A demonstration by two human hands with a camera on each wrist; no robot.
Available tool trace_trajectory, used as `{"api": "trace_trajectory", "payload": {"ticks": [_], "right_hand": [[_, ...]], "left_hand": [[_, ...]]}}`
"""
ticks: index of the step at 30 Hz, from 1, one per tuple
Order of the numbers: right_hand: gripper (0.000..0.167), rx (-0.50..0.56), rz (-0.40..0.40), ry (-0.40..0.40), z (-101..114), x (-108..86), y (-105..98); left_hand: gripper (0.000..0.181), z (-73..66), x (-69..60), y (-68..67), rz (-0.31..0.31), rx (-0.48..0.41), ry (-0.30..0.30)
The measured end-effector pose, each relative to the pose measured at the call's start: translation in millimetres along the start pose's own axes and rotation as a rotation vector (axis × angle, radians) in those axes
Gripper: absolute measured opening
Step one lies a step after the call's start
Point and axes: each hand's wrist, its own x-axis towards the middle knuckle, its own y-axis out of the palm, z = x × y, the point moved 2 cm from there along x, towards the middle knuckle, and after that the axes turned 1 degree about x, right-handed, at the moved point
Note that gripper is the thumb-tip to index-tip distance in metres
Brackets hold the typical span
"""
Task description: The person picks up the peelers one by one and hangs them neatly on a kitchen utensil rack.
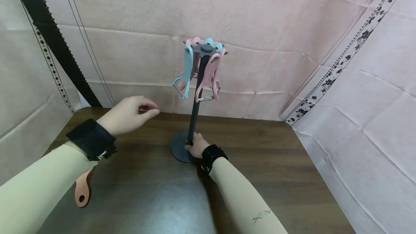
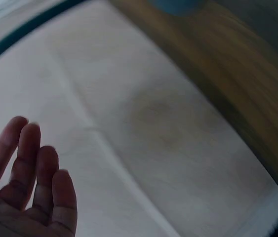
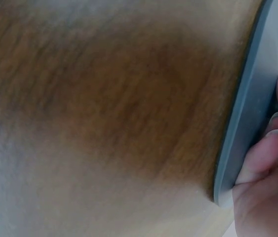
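A dark stand with a round base (image 1: 178,147) and a thin pole (image 1: 195,113) stands upright on the wooden table. Several pink and light blue Y-shaped peelers hang from its top rack (image 1: 206,48), among them a blue peeler (image 1: 187,66) and a pink peeler (image 1: 208,75). My right hand (image 1: 199,146) grips the pole low down, just above the base. In the right wrist view, the fingers (image 3: 262,158) curl round the pole beside the base plate (image 3: 242,118). My left hand (image 1: 131,113) hovers left of the stand with loosely bent fingers (image 2: 27,163) and holds nothing.
On the table (image 1: 260,154), a pink handle (image 1: 82,190) with a hole in its end lies partly hidden under my left forearm. Pale patterned cloth (image 1: 260,21) hangs behind the table and at both sides. A black strip (image 1: 55,35) runs down the back left corner.
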Motion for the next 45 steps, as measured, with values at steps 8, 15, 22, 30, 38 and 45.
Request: {"api": "trace_trajectory", "payload": {"ticks": [8,15,22,30,38,45], "right_hand": [[0.031,-0.001,0.005,-0.010,3.7,-5.9,-2.6],[0.025,0.005,-0.005,-0.019,1.6,-5.6,-2.7],[0.026,-0.001,-0.016,-0.018,-0.3,-4.9,-1.5],[0.026,-0.014,-0.012,-0.024,4.4,-9.3,-3.8],[0.027,-0.017,-0.017,-0.022,2.4,-7.3,-2.3],[0.027,-0.015,-0.024,-0.003,-0.4,-1.9,0.4]], "left_hand": [[0.028,48.0,-31.5,22.5,0.163,0.433,0.081],[0.015,80.9,-63.1,33.5,0.366,0.551,-0.010],[0.032,94.1,-84.2,40.0,0.467,0.586,0.015],[0.040,104.9,-108.0,42.1,0.502,0.614,-0.024],[0.053,115.7,-128.0,47.3,0.415,0.780,0.012],[0.069,123.0,-137.4,52.6,0.416,0.807,-0.024]]}}
